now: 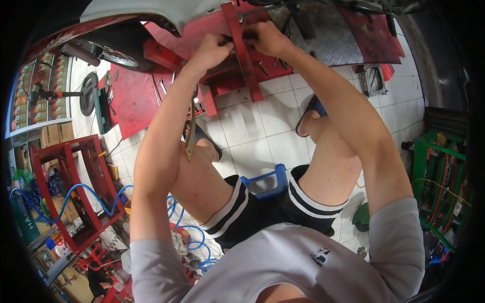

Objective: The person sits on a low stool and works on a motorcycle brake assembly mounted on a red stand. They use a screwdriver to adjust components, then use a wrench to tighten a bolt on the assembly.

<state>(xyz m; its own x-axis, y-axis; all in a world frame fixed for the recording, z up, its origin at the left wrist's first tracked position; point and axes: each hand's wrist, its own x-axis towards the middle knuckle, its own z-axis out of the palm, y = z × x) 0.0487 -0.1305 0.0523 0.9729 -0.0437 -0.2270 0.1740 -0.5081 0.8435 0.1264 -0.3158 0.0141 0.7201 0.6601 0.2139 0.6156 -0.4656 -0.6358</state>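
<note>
Both arms reach forward to a red metal bar [241,60] that slants across the red work platform [132,96]. On the bar's left side my left hand [213,50] is closed, its fingers pinched around something small and dark that I cannot make out. Just right of the bar my right hand [267,39] is closed too, with its curled fingers close against the bar and a dark bit at their tips. What the right hand grips is mostly hidden. Bolts and small tools, among them a screw-like piece [263,68], lie on the platform below the right hand.
Wrenches [161,86] lie on the platform's left, beside a motorbike wheel [118,58]. A blue stool [268,184] shows between my legs. A red metal rack [76,192] and coiled blue hose [197,245] are at left. A green rack [442,187] stands at right.
</note>
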